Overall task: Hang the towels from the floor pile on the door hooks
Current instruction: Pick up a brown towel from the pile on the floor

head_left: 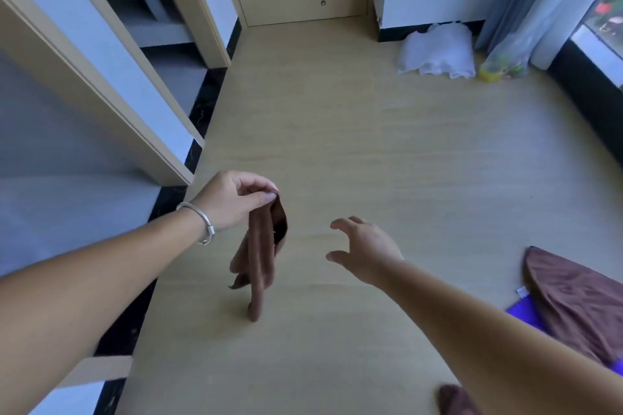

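Left hand [232, 199] pinches top edge of brown terry towel [259, 256], letting it hang straight above floor [337, 152]. Right hand [364, 246] spread, empty, likely reaching to steady it. Remaining brown towel [573, 296] lies at floor's right edge.

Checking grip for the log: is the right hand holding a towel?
No, the right hand is open and empty, while the left hand pinches the brown towel.
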Tool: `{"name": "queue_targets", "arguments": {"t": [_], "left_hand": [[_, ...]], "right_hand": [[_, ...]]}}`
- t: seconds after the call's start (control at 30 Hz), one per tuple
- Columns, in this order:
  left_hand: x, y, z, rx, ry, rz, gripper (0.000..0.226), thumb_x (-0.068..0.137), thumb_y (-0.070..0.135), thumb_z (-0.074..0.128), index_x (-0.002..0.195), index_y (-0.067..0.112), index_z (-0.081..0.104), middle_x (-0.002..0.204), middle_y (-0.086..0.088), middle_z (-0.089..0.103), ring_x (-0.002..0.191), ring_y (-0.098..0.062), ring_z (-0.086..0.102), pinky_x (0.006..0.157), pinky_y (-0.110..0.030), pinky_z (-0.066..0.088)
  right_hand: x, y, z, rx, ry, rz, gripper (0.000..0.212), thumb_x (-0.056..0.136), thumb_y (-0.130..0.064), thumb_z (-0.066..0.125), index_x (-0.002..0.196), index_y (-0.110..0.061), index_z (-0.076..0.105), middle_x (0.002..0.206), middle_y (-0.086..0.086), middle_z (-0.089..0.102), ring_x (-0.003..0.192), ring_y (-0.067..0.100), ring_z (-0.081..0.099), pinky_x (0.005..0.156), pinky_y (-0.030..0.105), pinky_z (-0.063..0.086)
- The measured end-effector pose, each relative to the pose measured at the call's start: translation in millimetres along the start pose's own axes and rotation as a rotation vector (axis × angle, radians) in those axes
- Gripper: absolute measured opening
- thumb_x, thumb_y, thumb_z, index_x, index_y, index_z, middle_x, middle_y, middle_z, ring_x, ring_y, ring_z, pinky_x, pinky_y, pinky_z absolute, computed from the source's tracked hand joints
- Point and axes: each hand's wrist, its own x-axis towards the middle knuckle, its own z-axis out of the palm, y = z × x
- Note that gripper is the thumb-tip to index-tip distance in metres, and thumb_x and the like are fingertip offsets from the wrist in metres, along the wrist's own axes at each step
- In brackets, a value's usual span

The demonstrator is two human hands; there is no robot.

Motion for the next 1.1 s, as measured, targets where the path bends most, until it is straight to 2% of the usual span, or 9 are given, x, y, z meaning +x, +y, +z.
{"name": "queue_targets", "arguments": {"t": [0.13,0.23,0.3,0.4,0.53,0.6,0.7,0.9,1.1], "left_hand": [[-13,0,-16,-0.050,-0.024,0.008,0.018,0.084,0.010,0.071,0.081,0.028,0.074,0.087,0.007,0.075,0.085,-0.007,0.070,0.080,-0.015,0.052],[-20,-2,-18,-0.123,-0.009,0.004,0.014,0.083,0.012,0.072,0.083,0.025,0.075,0.087,0.005,0.075,0.085,-0.008,0.070,0.076,-0.014,0.052],[-21,-2,-15,-0.178,-0.001,0.012,0.013,0.082,0.012,0.072,0.084,0.024,0.075,0.088,0.003,0.075,0.085,-0.008,0.070,0.077,-0.015,0.052],[-18,-2,-11,-0.241,0.034,0.026,0.014,0.083,0.012,0.071,0.083,0.026,0.076,0.090,0.002,0.075,0.087,-0.011,0.070,0.083,-0.021,0.054],[0,1,5,-0.265,0.230,-0.006,0.011,0.085,0.011,0.070,0.088,0.021,0.074,0.091,-0.002,0.074,0.088,-0.015,0.069,0.087,-0.030,0.053],[11,6,18,-0.281,0.324,-0.030,0.009,0.086,0.011,0.069,0.093,0.016,0.072,0.086,0.001,0.073,0.078,-0.004,0.067,0.080,-0.021,0.052],[25,14,31,-0.285,0.450,-0.025,0.009,0.088,0.012,0.067,0.096,0.013,0.071,0.077,0.009,0.066,0.058,0.011,0.057,0.063,-0.005,0.043],[40,34,33,-0.294,0.586,0.021,0.008,0.088,0.017,0.066,0.096,0.017,0.070,0.075,0.010,0.064,0.056,0.012,0.056,0.059,-0.002,0.041],[25,31,40,-0.268,0.539,0.026,0.008,0.089,0.015,0.066,0.096,0.017,0.069,0.082,0.007,0.067,0.065,0.010,0.059,0.067,-0.003,0.043]], "right_hand": [[2,-29,32,0.073,-0.097,-0.027,0.065,0.078,-0.051,0.067,0.135,-0.030,0.045,0.134,-0.006,0.050,0.123,0.018,0.047,0.093,0.031,0.043],[-4,-41,48,0.140,-0.186,0.007,0.066,0.068,-0.066,0.057,0.123,-0.029,0.051,0.121,-0.006,0.054,0.110,0.020,0.053,0.085,0.035,0.048],[-5,-41,54,0.145,-0.109,0.022,0.051,0.072,-0.061,0.052,0.110,-0.028,0.056,0.108,-0.005,0.057,0.100,0.022,0.057,0.076,0.033,0.047],[1,-32,51,0.098,0.087,0.076,0.019,0.080,-0.034,0.050,0.094,-0.024,0.058,0.096,0.002,0.062,0.091,0.029,0.061,0.065,0.031,0.043],[10,7,20,-0.067,0.184,0.189,0.020,0.079,-0.013,0.047,0.092,-0.019,0.060,0.095,0.008,0.065,0.085,0.032,0.060,0.063,0.028,0.037],[15,28,-7,-0.120,0.242,0.232,0.024,0.077,-0.007,0.046,0.093,-0.018,0.061,0.093,0.009,0.066,0.082,0.032,0.059,0.063,0.028,0.037],[23,48,-58,-0.118,0.404,0.224,0.032,0.076,-0.005,0.047,0.098,-0.019,0.065,0.092,0.012,0.067,0.083,0.033,0.057,0.066,0.027,0.037],[19,62,-144,-0.098,0.742,0.066,0.032,0.079,-0.009,0.046,0.099,-0.022,0.068,0.092,0.007,0.070,0.084,0.032,0.058,0.070,0.029,0.039],[-23,89,-150,-0.161,0.674,0.083,0.015,0.088,-0.036,0.060,0.092,-0.024,0.068,0.081,0.004,0.070,0.075,0.030,0.060,0.066,0.032,0.044]]}}
